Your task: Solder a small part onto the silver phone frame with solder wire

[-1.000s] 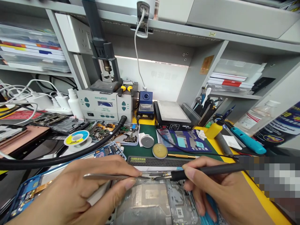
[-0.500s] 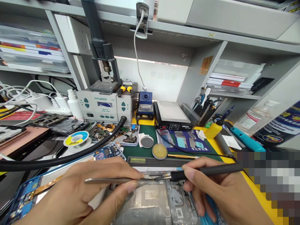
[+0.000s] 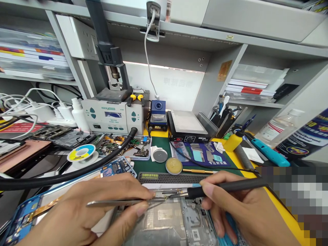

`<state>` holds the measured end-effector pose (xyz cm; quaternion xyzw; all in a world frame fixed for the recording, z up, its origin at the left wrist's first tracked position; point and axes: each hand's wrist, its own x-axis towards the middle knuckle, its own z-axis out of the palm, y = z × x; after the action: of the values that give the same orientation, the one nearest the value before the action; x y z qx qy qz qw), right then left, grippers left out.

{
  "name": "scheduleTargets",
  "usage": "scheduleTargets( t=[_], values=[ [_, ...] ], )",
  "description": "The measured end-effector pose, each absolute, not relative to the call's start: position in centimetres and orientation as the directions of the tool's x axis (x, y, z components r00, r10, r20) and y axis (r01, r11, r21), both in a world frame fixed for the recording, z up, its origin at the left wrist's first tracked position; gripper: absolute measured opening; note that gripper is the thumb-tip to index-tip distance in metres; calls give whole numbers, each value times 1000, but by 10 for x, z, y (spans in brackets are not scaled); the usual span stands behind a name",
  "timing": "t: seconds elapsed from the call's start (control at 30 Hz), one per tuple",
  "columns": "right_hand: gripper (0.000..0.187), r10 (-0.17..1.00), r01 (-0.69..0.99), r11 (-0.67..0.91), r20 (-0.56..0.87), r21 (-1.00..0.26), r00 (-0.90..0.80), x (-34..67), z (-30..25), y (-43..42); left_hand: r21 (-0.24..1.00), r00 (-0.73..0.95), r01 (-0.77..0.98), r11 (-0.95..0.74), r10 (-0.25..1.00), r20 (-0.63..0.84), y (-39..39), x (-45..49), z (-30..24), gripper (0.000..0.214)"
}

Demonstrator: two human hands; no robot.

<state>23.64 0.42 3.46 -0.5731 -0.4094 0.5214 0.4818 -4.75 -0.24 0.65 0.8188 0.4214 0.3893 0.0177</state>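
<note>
My left hand pinches a pair of metal tweezers, their tips pointing right. My right hand grips the black handle of a soldering iron, its tip aimed left. Both tools meet at a tiny gold-coloured part, too small to identify. Below them lies a grey metal phone frame, partly covered by both hands. Beyond it sits a dark anti-slip pad on the green mat.
Just past the pad stand a round tin of yellowish paste and its lid. A thick black hose crosses the left side near a solder spool. Behind are a hot-air station and a flat heating plate.
The view has shifted slightly. The tweezers' rear end sits a little lower and farther left, while both tool tips stay together at the small part.
</note>
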Motion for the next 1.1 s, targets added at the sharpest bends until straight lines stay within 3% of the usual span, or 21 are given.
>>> scheduleTargets(
  t=[0.43, 0.63, 0.8, 1.1],
  values=[
    [37, 973, -41, -185, -189, -982, 134, 238, 32, 5, 324, 330, 684, -654, 673, 662, 1, -43, 4, 23],
    [41, 968, -51, -253, -252, -966, -14, 247, 25, 9, 274, 362, 678, -683, 633, 684, 1, -43, 10, 23],
    [36, 974, -28, -180, -182, -983, 132, 239, 30, 5, 242, 382, 693, -679, 630, 676, 0, -46, 8, 15],
    [32, 974, -11, -213, -214, -977, 75, 243, 35, 5, 361, 351, 657, -662, 692, 630, 1, -45, 6, 18]
  ],
)
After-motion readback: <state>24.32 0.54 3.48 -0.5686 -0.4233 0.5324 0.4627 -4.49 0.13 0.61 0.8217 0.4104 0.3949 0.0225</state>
